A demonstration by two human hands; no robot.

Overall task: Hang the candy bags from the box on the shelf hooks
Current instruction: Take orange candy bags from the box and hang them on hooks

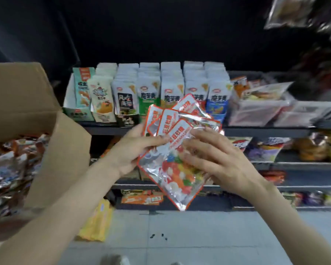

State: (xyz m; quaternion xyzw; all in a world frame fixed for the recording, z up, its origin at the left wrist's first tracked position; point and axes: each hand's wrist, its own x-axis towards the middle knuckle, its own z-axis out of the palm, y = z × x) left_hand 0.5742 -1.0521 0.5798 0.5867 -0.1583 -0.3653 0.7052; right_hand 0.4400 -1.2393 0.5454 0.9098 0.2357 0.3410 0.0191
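Observation:
I hold a fanned stack of several clear candy bags point(172, 169) with orange-red edges and coloured sweets inside, in front of the shelves. My left hand point(136, 148) grips the stack from the left, thumb over the front near the top. My right hand point(216, 155) lies over the front of the bags from the right, fingers spread and lightly curled on the top bag. The open cardboard box point(46, 111) stands at my left with more shiny bags point(11, 161) inside. Hanging bags point(290, 12) show blurred at the top right; their hooks are not visible.
A dark shelf point(256, 131) holds rows of upright snack packs point(151, 87) behind the bags. Lower shelves point(294, 165) carry more packets. Yellow packs point(96, 222) lean near the floor by the box. The grey tiled floor point(180, 236) lies below.

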